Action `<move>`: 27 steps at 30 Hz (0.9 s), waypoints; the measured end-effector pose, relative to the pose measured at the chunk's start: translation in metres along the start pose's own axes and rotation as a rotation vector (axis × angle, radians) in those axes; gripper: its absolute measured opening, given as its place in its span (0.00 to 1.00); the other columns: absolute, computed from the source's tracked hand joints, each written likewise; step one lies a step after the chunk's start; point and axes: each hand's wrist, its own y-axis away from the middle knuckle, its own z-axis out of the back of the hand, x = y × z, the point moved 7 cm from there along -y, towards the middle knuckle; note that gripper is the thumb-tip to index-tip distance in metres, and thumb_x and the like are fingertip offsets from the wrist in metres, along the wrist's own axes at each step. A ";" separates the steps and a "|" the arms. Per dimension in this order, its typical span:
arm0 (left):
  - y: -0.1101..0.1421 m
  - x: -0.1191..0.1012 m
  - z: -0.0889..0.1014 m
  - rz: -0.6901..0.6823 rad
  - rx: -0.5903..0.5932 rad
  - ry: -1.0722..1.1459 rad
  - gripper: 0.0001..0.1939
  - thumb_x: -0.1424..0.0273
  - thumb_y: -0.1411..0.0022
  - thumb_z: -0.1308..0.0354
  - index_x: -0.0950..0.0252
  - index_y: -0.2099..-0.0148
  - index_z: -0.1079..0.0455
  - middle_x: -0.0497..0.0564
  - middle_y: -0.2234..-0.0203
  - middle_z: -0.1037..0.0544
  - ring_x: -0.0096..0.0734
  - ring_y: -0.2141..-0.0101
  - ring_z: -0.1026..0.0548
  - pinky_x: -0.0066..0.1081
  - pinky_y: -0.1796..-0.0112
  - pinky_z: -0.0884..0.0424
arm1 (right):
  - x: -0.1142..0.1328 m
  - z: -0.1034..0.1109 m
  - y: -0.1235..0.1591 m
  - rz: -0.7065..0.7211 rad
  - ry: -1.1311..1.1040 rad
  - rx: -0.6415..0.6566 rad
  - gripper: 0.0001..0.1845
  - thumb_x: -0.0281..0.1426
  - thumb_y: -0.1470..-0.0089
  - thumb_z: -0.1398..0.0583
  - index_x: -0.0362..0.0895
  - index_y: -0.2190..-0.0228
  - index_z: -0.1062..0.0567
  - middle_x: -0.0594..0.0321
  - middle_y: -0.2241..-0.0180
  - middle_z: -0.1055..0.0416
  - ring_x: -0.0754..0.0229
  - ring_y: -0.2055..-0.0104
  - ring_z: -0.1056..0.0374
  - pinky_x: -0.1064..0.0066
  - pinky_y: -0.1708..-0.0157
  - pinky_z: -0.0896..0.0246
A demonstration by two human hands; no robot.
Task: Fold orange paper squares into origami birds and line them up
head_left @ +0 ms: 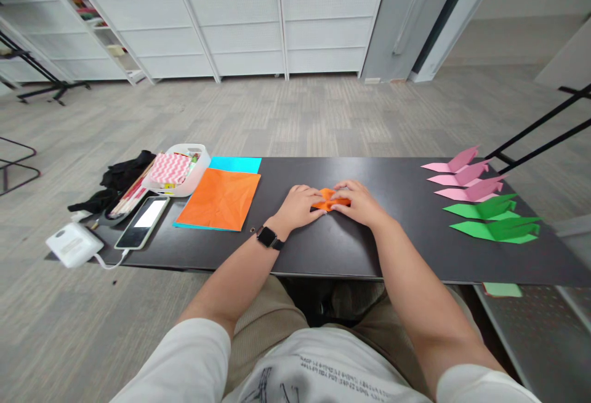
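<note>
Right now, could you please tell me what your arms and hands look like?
The left hand and the right hand wear no gloves. A watch with a dark, squarish face and black band sits on the left wrist. Short white sleeves leave the forearms bare.

Bright diffuse light, soft tabletop glare, wide-angle stretching at edges

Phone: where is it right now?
In the head view, the phone lies toward the left end of the table, between the white device and the orange sheet, nearer the person than the basket.
</note>
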 end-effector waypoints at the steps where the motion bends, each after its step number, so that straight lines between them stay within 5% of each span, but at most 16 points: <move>1: 0.000 0.002 -0.001 0.002 0.000 -0.002 0.14 0.58 0.27 0.40 0.52 0.45 0.19 0.48 0.44 0.18 0.42 0.45 0.26 0.46 0.40 0.37 | 0.001 -0.001 0.001 0.011 -0.004 0.020 0.08 0.36 0.42 0.31 0.54 0.58 0.15 0.57 0.46 0.26 0.45 0.41 0.32 0.46 0.37 0.39; 15: -0.008 0.015 -0.009 0.134 -0.036 0.014 0.11 0.62 0.25 0.42 0.55 0.53 0.17 0.49 0.52 0.16 0.40 0.51 0.25 0.45 0.44 0.35 | -0.008 -0.013 -0.001 -0.105 0.077 -0.054 0.08 0.38 0.38 0.34 0.50 0.68 0.16 0.55 0.47 0.27 0.46 0.41 0.33 0.47 0.37 0.42; 21: -0.010 0.013 -0.007 0.161 -0.035 0.000 0.07 0.65 0.27 0.39 0.56 0.53 0.19 0.49 0.54 0.17 0.41 0.52 0.25 0.45 0.44 0.36 | -0.012 -0.018 -0.002 -0.171 0.134 -0.082 0.04 0.34 0.43 0.31 0.51 0.64 0.18 0.56 0.48 0.28 0.46 0.42 0.34 0.48 0.38 0.41; 27: -0.007 0.014 -0.009 0.135 -0.040 0.025 0.07 0.63 0.27 0.38 0.55 0.55 0.19 0.48 0.52 0.16 0.40 0.51 0.25 0.46 0.42 0.38 | -0.017 -0.020 -0.001 -0.237 0.120 -0.078 0.09 0.37 0.42 0.31 0.53 0.58 0.19 0.57 0.47 0.29 0.44 0.40 0.35 0.35 0.32 0.53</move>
